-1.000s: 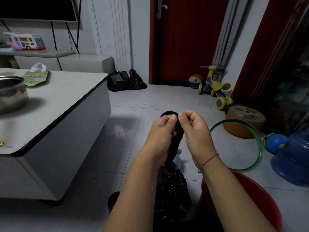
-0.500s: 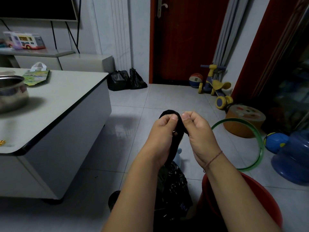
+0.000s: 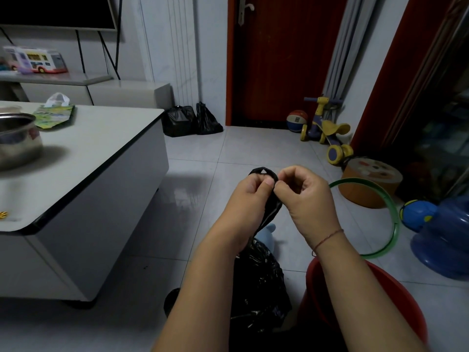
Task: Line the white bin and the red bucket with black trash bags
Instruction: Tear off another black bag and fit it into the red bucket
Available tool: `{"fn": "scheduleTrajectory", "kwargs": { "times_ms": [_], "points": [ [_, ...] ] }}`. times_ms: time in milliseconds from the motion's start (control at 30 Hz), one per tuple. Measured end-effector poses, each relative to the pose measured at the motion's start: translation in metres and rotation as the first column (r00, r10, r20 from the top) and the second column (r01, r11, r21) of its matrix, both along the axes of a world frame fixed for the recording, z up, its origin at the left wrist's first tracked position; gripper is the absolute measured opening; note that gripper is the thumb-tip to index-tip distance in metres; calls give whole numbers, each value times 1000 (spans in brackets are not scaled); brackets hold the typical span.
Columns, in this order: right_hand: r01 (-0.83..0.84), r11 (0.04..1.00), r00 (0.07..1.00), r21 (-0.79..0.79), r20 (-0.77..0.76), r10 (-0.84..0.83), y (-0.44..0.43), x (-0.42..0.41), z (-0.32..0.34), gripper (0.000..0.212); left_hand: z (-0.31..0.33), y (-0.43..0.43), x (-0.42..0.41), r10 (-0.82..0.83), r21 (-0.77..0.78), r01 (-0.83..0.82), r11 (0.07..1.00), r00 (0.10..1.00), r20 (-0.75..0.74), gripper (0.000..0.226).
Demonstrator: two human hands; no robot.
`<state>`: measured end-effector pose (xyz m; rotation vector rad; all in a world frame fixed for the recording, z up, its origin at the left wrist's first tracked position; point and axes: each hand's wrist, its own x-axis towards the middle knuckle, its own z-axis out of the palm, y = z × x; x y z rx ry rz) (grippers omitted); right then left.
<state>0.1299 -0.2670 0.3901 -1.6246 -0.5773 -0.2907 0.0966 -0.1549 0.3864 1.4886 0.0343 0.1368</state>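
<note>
Head camera looks down at my two arms. Nearest to me, the black trash bag (image 3: 258, 280) hangs between my arms. It is shiny and crinkly, and its low part goes out of view at the bottom. The red bucket (image 3: 396, 290) stands on the floor just beside the bag, under my right arm. I can see only part of its rim and wall.

Higher up, the bag gets thin like a rope and ends in a small loop (image 3: 272, 174). Half a second ago that loop was squashed flat. Now it has opened a little, and a tiny hole shows the floor through it. My right hand (image 3: 308, 199) has slid a bit to the right.

My left hand (image 3: 250, 199) has its fingers curled, and it pinches the loop from the left. My right hand is curled up too, and it pinches the thin part on the right side. The two hands touch at the thumbs.

Farther off, a green hoop (image 3: 390, 224) lies on the floor to the right, near a blue water jug (image 3: 446, 240). To the left is a grey table (image 3: 101, 153). A metal pot (image 3: 17, 141) sits at its left edge. A tissue pack (image 3: 54, 115) lies near its far edge. Two tied black bags (image 3: 180, 120) sit on the floor by the red door (image 3: 284, 59), with a ride-on toy (image 3: 327, 130) and a ball (image 3: 297, 120) on the door's other side.
</note>
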Motion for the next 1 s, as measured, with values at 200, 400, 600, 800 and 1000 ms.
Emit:
{"fn": "scheduleTrajectory", "kwargs": {
  "times_ms": [200, 400, 600, 800, 1000],
  "points": [
    [-39, 985, 996, 167, -71, 52, 0, 5, 0, 24, 0, 2, 0, -18, -138, 23, 990, 999, 35, 28],
    [-82, 947, 976, 312, -167, 139, 0, 9, -2, 28, -3, 6, 4, -23, -299, 43, 953, 997, 70, 28],
    [-42, 910, 948, 412, -272, 167, -2, 13, -5, 25, -1, 13, 5, 14, -520, 27, 854, 997, 74, 33],
    [-145, 928, 928, 343, -278, 248, 2, 11, -9, 19, -3, -2, 3, 98, -222, -106, 969, 994, -47, 40],
    [-165, 958, 944, 235, -244, 222, 7, 7, -9, 38, -6, -6, 7, 224, -227, -213, 950, 974, 23, 21]
  ]
}}
